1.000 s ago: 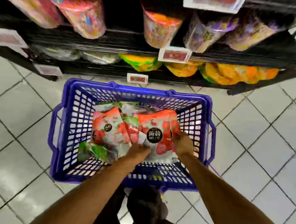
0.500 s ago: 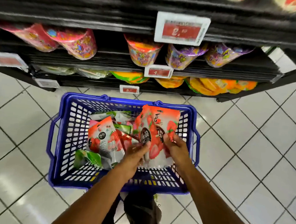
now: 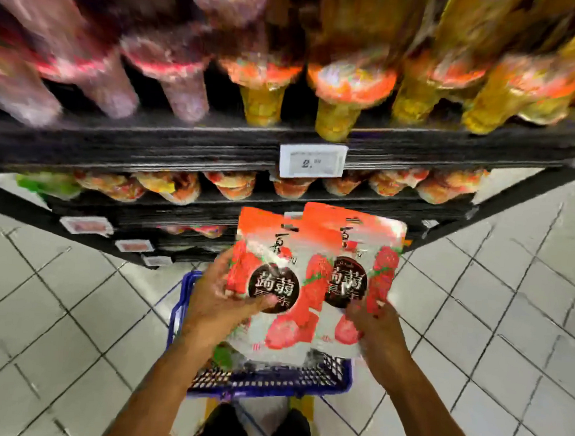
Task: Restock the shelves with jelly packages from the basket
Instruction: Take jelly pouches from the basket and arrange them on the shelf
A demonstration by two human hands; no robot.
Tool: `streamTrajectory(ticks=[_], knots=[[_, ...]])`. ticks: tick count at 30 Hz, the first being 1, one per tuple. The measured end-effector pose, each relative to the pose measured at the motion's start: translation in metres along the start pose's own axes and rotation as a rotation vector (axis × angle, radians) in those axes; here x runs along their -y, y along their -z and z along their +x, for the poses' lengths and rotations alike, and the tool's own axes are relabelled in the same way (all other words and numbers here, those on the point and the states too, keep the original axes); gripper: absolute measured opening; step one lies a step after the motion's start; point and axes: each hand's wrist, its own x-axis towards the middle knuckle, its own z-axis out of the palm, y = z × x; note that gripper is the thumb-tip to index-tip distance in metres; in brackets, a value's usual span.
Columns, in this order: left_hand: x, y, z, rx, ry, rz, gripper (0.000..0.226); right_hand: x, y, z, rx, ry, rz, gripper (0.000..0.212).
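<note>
Red jelly packages (image 3: 314,250), between left hand (image 3: 219,303), right hand (image 3: 377,329)

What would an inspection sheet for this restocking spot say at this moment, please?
Surface: white tiled floor; blue basket stands on it before the black shelves.
Job's things: two strawberry jelly packs held overlapping above the basket, the left package and the right package; a green pack lies in the basket.
Clutter: nothing seen.
Hands: left hand grips the left package, thumb across its dark label; right hand holds the right package at its lower edge.
Cables: nothing seen.
Surroundings: shelves stocked with blurred bagged goods; white price tag on a shelf edge; dark shoes below.
</note>
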Motion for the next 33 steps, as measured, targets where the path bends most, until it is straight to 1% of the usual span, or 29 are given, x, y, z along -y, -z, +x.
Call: streamTrajectory(ticks=[2, 4, 6, 7, 9, 10, 15, 19, 21, 23, 27, 33], knots=[[-0.051, 0.003, -0.017, 0.02, -0.101, -0.002, 0.081, 0.034, -0.003, -0.018, 0.002, 0.061, 0.017, 0.034], [-0.09, 0.005, -0.029, 0.035, -0.221, -0.019, 0.082, 0.065, -0.007, -0.031, -0.037, 0.134, 0.004, 0.043], [-0.129, 0.004, -0.039, 0.056, -0.33, -0.011, 0.084, 0.095, -0.008, -0.044, -0.091, 0.231, 0.004, 0.046], [-0.145, 0.003, -0.043, 0.067, -0.366, -0.005, 0.085, 0.11, -0.009, -0.05, -0.129, 0.268, 0.014, 0.043], [-0.168, -0.001, -0.048, 0.062, -0.415, 0.012, 0.08, 0.133, -0.009, -0.06, -0.184, 0.318, 0.044, 0.034], [-0.18, -0.005, -0.051, 0.05, -0.434, 0.007, 0.075, 0.146, -0.009, -0.066, -0.201, 0.346, 0.063, 0.035], [-0.214, -0.025, -0.062, 0.023, -0.422, 0.014, 0.055, 0.19, 0.002, -0.093, -0.284, 0.439, 0.128, 0.052], [-0.232, -0.047, -0.07, 0.024, -0.448, 0.025, 0.051, 0.212, 0.021, -0.101, -0.371, 0.509, 0.186, 0.052], [-0.242, -0.062, -0.074, 0.048, -0.454, 0.036, 0.048, 0.224, 0.033, -0.103, -0.404, 0.535, 0.226, 0.056], [-0.251, -0.078, -0.074, 0.052, -0.449, 0.019, 0.047, 0.239, 0.046, -0.102, -0.416, 0.558, 0.259, 0.052], [-0.268, -0.107, -0.077, 0.022, -0.452, -0.016, 0.042, 0.273, 0.07, -0.093, -0.406, 0.589, 0.241, 0.034], [-0.288, -0.143, -0.078, -0.022, -0.465, -0.036, 0.043, 0.32, 0.097, -0.073, -0.311, 0.57, 0.239, 0.039]])
